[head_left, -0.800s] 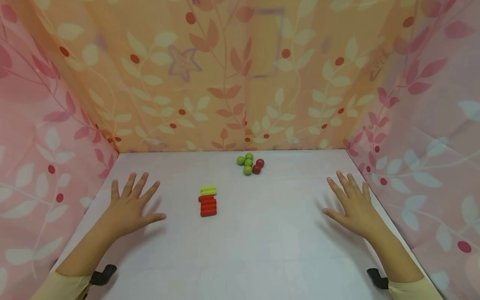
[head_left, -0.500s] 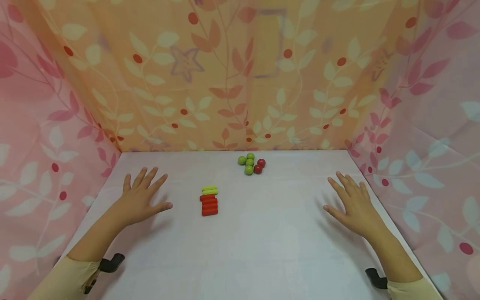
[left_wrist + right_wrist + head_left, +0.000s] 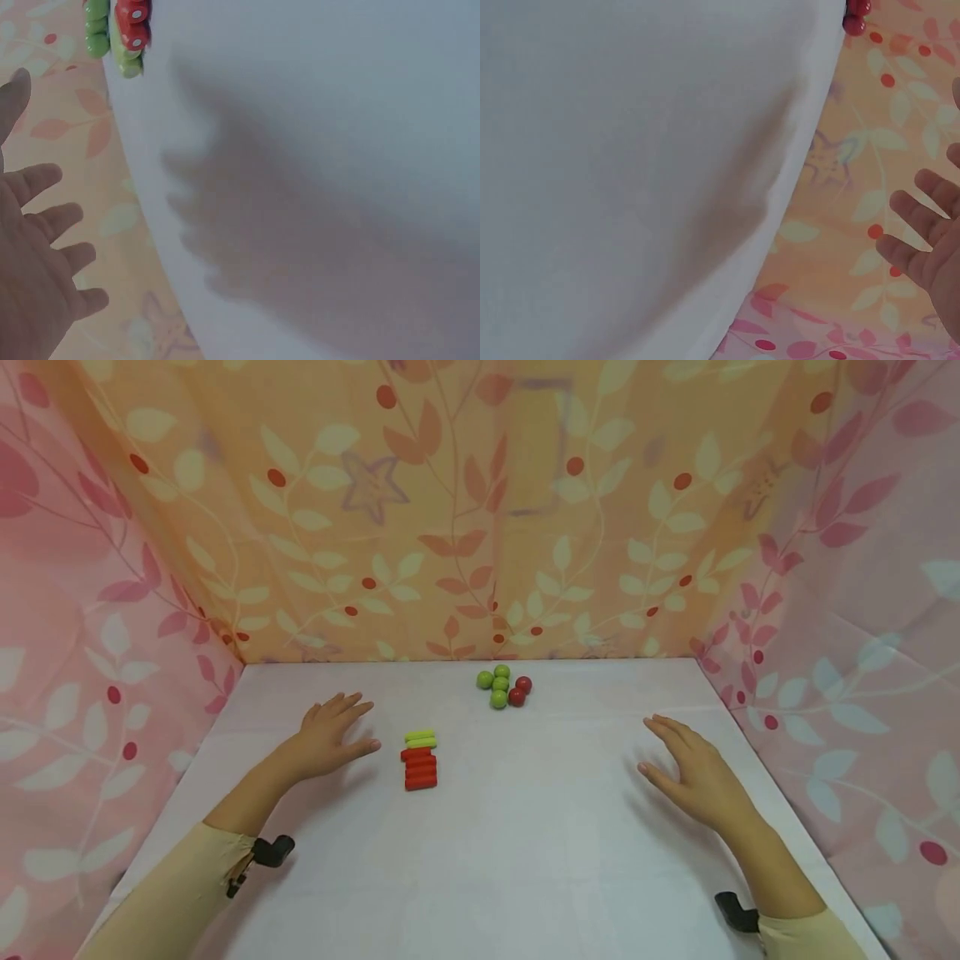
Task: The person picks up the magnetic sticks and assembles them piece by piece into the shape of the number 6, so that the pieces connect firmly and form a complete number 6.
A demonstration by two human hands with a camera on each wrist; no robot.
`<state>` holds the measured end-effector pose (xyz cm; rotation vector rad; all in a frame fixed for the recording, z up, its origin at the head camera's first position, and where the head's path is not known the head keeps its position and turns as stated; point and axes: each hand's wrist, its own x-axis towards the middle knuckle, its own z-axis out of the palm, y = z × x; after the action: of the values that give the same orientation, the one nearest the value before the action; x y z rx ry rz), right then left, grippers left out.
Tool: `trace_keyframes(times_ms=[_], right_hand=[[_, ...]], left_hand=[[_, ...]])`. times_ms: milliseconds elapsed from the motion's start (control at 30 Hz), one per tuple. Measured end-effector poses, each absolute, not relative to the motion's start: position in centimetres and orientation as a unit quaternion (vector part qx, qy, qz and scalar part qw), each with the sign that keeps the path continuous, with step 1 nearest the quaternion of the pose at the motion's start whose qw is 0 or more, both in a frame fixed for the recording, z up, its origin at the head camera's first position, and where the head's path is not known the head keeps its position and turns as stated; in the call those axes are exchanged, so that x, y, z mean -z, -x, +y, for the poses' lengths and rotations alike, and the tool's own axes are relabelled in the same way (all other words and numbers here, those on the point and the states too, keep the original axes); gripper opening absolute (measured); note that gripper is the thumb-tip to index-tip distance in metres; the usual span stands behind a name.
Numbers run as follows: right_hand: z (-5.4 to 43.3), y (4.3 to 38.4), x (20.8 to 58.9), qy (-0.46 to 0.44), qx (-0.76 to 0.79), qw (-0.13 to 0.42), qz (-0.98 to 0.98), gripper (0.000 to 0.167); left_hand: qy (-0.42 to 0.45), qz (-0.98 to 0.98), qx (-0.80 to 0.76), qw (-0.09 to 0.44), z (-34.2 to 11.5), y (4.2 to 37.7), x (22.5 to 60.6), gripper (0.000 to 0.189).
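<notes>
My left hand [image 3: 326, 742] hovers over the white table, fingers extended and holding nothing. Just right of its fingertips lies a row of short sticks: yellow-green sticks [image 3: 421, 739] behind several red sticks [image 3: 421, 771]. In the left wrist view, the red sticks [image 3: 135, 36] show pale round spots at their ends. Over the right side of the table, my right hand [image 3: 701, 781] is also in the air with extended fingers, touching nothing. Near the back edge sit several green balls [image 3: 499, 698] beside two dark red balls [image 3: 517, 697].
A white table [image 3: 525, 860] spreads in front of me. Orange patterned cloth [image 3: 465, 527] closes off the back, and pink patterned cloth hangs at the left [image 3: 67, 635] and right [image 3: 862, 635]. Each wrist carries a black mount [image 3: 273, 851].
My left hand has moved right and slightly away from me, toward the sticks, its fingers drawing closer together. My right hand has turned a little inward. The balls and sticks stay in place.
</notes>
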<state>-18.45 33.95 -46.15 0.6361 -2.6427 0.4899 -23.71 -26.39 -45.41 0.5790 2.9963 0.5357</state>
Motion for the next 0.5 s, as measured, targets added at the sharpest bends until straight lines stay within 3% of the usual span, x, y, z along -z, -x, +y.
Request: trace_keyframes(times_ms=[500], right_hand=[[32.4, 17.9, 46.5, -0.173, -0.230, 0.161, -0.944, 0.054]], left_hand=[[-0.200, 0.933, -0.276, 0.115, -23.0, 27.5, 46.6, 0.055]])
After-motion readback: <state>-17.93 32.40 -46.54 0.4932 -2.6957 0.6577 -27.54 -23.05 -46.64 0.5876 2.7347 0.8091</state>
